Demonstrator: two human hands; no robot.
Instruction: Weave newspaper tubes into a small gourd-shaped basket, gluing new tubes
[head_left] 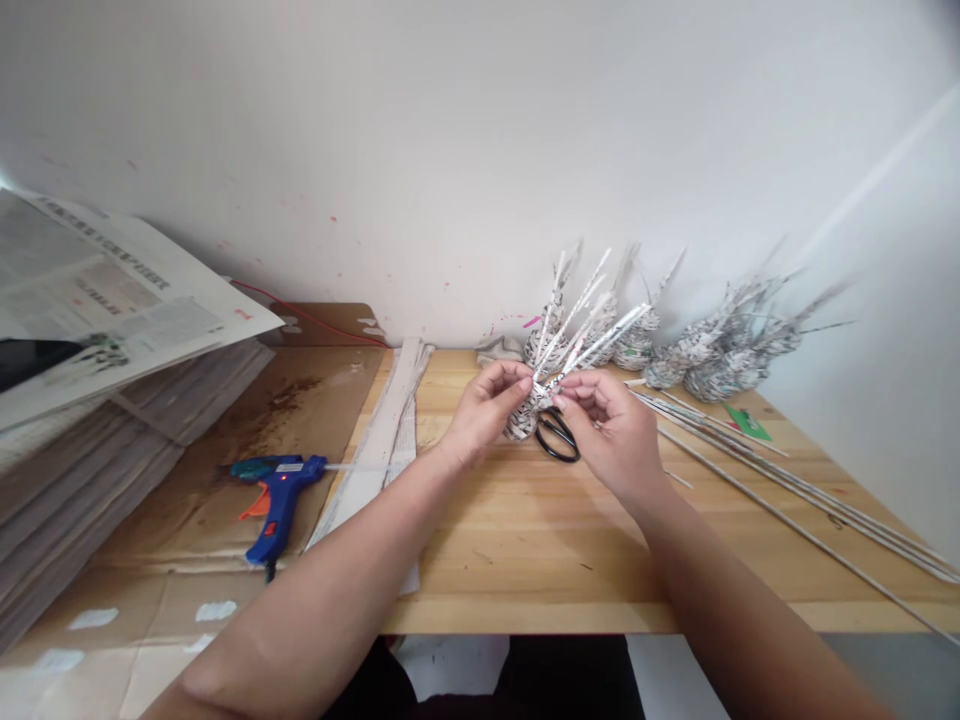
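Observation:
Between my two hands is a small woven newspaper piece, rounded below, with several rolled paper strips sticking up from its top. My left hand pinches its left side near the neck, thumb and fingers together. On the other side, my right hand has thumb and forefinger closed at the base of the strips. A pair of scissors with black handles lies on the table just behind and below the piece; its blades are hidden.
Several similar woven pieces stand along the wall. Long paper rods lie at right beside a green scrap. At left, a blue glue gun rests on cardboard, near flat paper strips and a newspaper stack.

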